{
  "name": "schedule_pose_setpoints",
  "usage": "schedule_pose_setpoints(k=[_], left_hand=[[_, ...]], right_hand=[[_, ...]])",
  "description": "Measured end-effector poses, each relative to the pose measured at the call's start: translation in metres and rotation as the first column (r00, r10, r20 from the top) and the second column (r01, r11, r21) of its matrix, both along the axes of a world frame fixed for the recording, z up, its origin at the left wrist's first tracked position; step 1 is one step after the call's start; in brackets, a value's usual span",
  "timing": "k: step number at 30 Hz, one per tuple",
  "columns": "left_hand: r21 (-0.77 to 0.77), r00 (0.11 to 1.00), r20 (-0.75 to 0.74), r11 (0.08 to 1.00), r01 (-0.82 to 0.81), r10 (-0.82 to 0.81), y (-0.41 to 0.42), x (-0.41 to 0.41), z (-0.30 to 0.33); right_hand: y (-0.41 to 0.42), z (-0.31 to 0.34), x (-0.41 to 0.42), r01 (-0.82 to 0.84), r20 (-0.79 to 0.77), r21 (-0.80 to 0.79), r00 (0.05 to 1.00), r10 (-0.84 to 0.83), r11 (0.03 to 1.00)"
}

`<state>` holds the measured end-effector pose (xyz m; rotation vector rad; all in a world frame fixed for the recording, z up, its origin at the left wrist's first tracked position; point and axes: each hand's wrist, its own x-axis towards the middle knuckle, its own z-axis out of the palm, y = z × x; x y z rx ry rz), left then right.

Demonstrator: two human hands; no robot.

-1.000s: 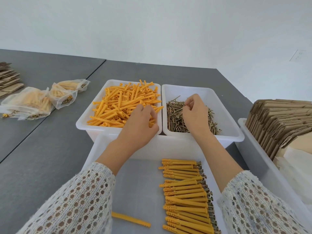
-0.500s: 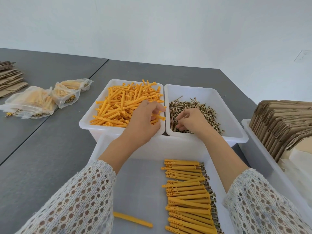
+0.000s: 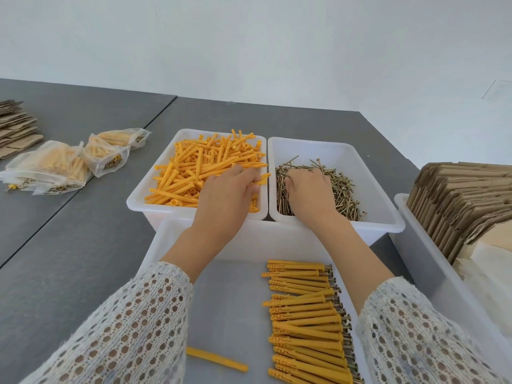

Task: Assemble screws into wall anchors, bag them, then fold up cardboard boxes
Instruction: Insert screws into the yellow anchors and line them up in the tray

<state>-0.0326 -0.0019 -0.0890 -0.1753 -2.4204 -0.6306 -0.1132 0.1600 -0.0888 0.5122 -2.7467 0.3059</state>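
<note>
The left hand reaches into the far left bin of loose orange wall anchors and pinches one anchor whose free end pokes rightward past the fingers, its long axis lying roughly across the view and pointing toward the neighbouring screw bin. The right hand is palm-down in the pile of brass screws, fingers curled into it; whether it has a screw pinched cannot be told, since the fingertips are buried. The two hands sit just beside each other across the touching rims of the two bins, so the coming move, by my judgement, turns on bringing a screw tip to the anchor's open end, and that anchor end already faces the right hand. Nearer the person, a larger white tray holds a neat row of finished anchors with screws, heads to the right, plus one stray anchor lying alone at the left. Filled plastic bags rest on the grey counter well to the left, with flat cardboard beyond them, and another bin of folded cardboard blanks stands at the right. Nothing stands between the hands, only the bin rims beneath them
</note>
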Motion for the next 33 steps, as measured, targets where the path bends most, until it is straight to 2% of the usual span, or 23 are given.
schedule_pose_setpoints(k=[4,10,14,22,29,33], left_hand=[[-0.007,0.999,0.035,1.000,-0.026,0.026,-0.001,0.001,0.000],[-0.026,0.997,0.078,0.999,-0.018,0.020,0.002,0.002,0.000],[-0.052,0.997,0.074,0.998,-0.026,0.030,0.004,0.003,0.001],[-0.053,0.993,0.079,0.995,-0.084,0.088,0.003,0.003,0.000],[-0.030,0.990,0.106,0.996,-0.087,0.090,0.003,0.001,-0.001],[-0.020,0.993,0.096,0.998,-0.061,0.063,0.005,0.001,0.000]], right_hand=[[-0.002,-0.002,0.000,0.005,-0.064,0.116,0.998,0.002,0.993],[-0.006,0.001,0.004,-0.014,-0.105,0.204,0.994,0.036,0.979],[-0.006,0.002,0.006,0.007,-0.103,0.203,0.995,0.014,0.979],[-0.007,0.001,0.006,-0.034,-0.201,0.171,0.977,0.069,0.985],[-0.008,0.003,0.008,-0.038,-0.215,0.212,0.973,0.084,0.977],[-0.014,0.006,0.015,-0.103,-0.279,0.202,0.947,0.159,0.974]])
